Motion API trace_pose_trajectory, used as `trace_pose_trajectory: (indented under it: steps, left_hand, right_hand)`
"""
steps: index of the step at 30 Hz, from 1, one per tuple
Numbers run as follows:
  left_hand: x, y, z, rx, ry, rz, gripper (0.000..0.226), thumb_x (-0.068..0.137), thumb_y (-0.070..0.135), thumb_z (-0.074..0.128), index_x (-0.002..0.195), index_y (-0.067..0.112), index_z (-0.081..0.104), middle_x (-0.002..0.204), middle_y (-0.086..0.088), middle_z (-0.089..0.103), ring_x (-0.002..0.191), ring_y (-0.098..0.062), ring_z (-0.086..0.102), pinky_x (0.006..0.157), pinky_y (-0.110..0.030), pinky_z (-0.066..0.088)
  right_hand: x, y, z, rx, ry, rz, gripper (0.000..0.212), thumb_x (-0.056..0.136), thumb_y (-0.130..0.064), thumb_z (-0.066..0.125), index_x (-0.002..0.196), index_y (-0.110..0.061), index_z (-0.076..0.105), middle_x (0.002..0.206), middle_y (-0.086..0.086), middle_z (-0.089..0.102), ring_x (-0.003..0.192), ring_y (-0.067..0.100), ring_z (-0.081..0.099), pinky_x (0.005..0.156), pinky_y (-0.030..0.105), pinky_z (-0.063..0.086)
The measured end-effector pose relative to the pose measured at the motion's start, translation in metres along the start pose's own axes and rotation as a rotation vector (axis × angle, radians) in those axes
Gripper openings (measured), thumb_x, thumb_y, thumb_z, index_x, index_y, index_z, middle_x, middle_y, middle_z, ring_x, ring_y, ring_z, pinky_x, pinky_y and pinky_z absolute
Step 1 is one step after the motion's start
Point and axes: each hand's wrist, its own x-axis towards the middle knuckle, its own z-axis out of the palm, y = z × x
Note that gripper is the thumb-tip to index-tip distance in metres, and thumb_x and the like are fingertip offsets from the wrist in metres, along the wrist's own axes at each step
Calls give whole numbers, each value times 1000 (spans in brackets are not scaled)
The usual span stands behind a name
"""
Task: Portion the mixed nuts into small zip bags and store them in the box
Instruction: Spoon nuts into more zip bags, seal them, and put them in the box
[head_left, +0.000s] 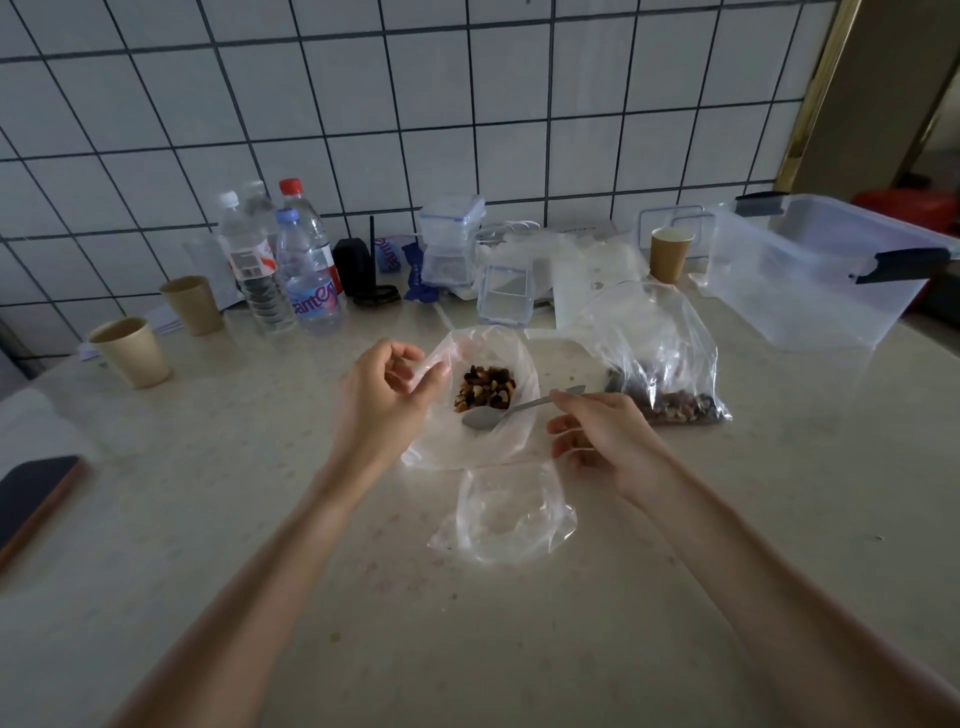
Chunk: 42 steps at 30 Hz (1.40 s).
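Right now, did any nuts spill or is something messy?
A few small crumbs dot the table in front of the empty zip bag. Otherwise nothing stands out: the nuts sit inside the bag held by the left hand.

Left hand (382, 402) pinching the rim of a small zip bag (511, 441), held open on the table (675, 597), nuts (485, 387) heaped inside. Right hand (605, 441) gripping a spoon (511, 410), its bowl resting at the bag's mouth. Empty bag (511, 514) just nearer. Big nut bag (662, 358) to the right. Clear box (826, 270) far right. Bottles (283, 260) and paper cups (132, 351) far left.
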Motion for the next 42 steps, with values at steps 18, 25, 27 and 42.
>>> trace_pose_trajectory:
  steps: [18,25,27,42]
  left_hand:
    - [47,-34,68,197,-153,-183,55,95,51,60,54,16,55,47,6,51,45,-13,50,50,-29,42]
    - [45,-38,64,18,-46,-282,47,94,40,63,55,20,49,45,8,40,46,-15,39,48,-31,35]
    - [42,-36,64,-7,-21,-255,44,96,38,62,58,19,50,51,2,45,50,-16,42,50,-32,37]
    - [37,-40,67,6,-50,-88,29,103,35,54,77,23,61,61,2,51,55,-1,49,50,-11,40]
  right_hand:
    - [30,-10,30,-30,-154,-229,26,109,-19,48,105,-3,67,77,12,74,56,27,68,39,30,41]
    - [23,-15,19,-236,69,-557,25,110,-19,43,100,-13,66,80,6,75,58,23,72,40,35,48]
    - [23,-14,19,-312,134,-650,25,108,-16,46,96,-14,68,78,1,74,57,15,70,44,26,49]
    - [31,-1,32,-533,250,-838,23,100,-12,57,81,-12,71,58,10,67,52,29,65,50,44,53]
